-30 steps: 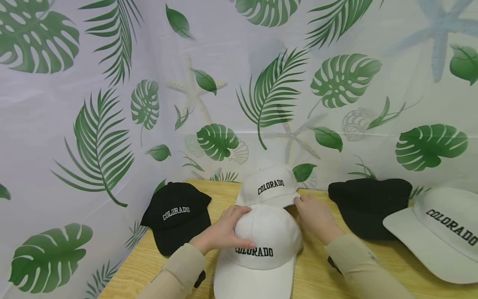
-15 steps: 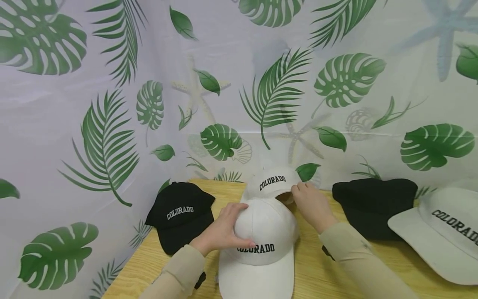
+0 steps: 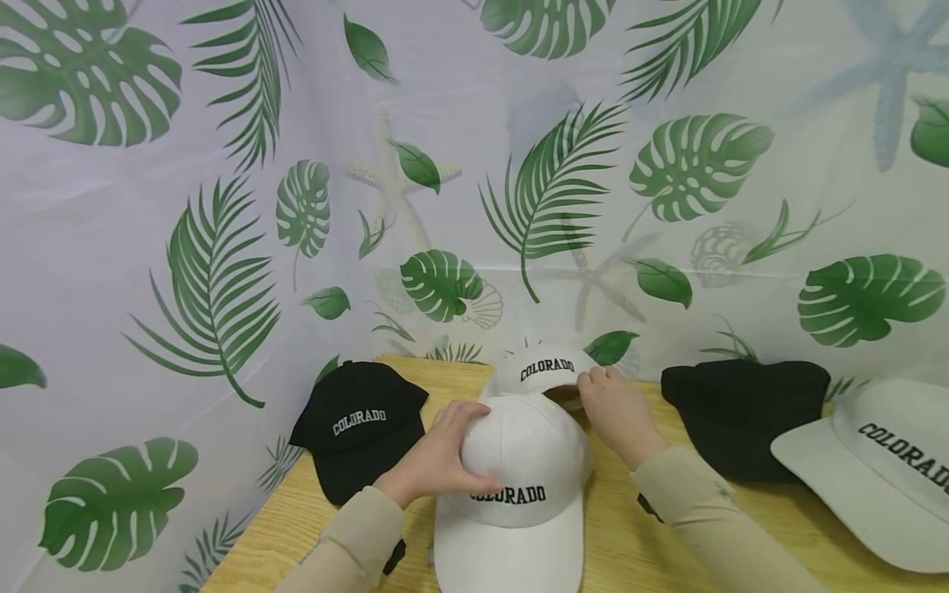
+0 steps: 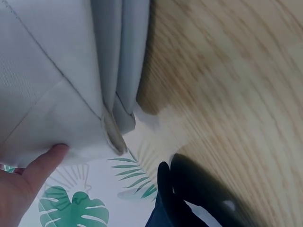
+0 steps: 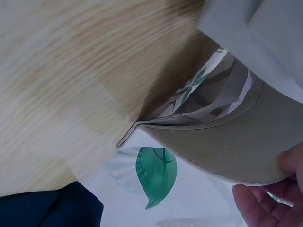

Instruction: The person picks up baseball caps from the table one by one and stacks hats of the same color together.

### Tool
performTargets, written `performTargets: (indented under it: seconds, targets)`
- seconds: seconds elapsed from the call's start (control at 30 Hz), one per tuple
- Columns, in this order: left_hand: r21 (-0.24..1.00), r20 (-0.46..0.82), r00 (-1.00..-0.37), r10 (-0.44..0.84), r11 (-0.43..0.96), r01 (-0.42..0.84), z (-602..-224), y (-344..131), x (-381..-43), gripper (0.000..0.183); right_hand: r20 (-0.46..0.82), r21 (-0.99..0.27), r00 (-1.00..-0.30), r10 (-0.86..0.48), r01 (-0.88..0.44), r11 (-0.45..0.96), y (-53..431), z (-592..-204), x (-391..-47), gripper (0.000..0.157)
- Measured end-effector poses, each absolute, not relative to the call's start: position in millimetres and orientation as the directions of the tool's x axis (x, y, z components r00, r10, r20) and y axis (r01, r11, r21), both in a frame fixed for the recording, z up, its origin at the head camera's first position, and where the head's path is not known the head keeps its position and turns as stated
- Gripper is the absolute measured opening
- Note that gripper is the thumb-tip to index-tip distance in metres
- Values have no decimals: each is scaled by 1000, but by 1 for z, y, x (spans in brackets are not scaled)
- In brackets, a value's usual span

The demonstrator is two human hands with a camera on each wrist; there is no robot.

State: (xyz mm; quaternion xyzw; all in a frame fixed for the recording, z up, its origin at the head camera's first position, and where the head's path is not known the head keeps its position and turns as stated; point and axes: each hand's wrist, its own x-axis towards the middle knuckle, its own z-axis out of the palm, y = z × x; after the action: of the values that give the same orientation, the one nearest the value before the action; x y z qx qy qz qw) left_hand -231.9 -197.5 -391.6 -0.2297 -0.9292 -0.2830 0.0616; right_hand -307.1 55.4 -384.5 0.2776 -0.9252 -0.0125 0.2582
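A white baseball cap (image 3: 530,449) with black "COLORADO" lettering sits at the front middle, brim toward me. My left hand (image 3: 437,461) grips its crown from the left, thumb across the lettering. In the left wrist view, layered fabric edges show below the cap's crown (image 4: 42,99). Just behind stands a second white baseball cap (image 3: 544,366) with the same lettering, its brim tipped up and partly hidden by the front cap. My right hand (image 3: 619,412) pinches that brim; in the right wrist view, the thumb lies on the brim's underside (image 5: 236,142) and fingers on its other face.
To the left lies a black "COLORADO" cap (image 3: 359,428). On the right, another black cap (image 3: 745,412) is partly overlapped by a white cap (image 3: 882,469) cut off by the frame. A leaf-printed cloth (image 3: 415,214) hangs behind the wooden table (image 3: 630,543).
My right hand has lifted the rear cap's brim and tipped it upward, exposing the underside. My left hand keeps its hold on the front cap. The head view has shifted slightly.
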Motion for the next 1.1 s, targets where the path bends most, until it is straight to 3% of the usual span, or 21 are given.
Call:
performTargets:
  seconds: [0.3, 0.63, 0.83, 0.97, 1.1]
  targets:
    - [498, 277, -858, 432, 699, 513, -392, -198, -233, 81, 448, 147, -756, -478, -465, 873, 53, -381, -309, 11]
    - [527, 224, -864, 452, 690, 497, -394, -191, -233, 80, 447, 106, -773, -450, -454, 885, 47, -371, -305, 10]
    - [521, 192, -866, 461, 700, 488, -395, -190, -237, 79, 453, 75, -778, -434, -452, 889, 49, -366, -298, 22]
    - [518, 175, -868, 465, 706, 483, -394, -189, -240, 79, 481, 83, -759, -438, -458, 885, 51, -360, -293, 31]
    - [522, 158, -877, 453, 716, 464, -395, -189, -242, 79, 580, 74, -703, -412, -458, 886, 54, -353, -286, 22]
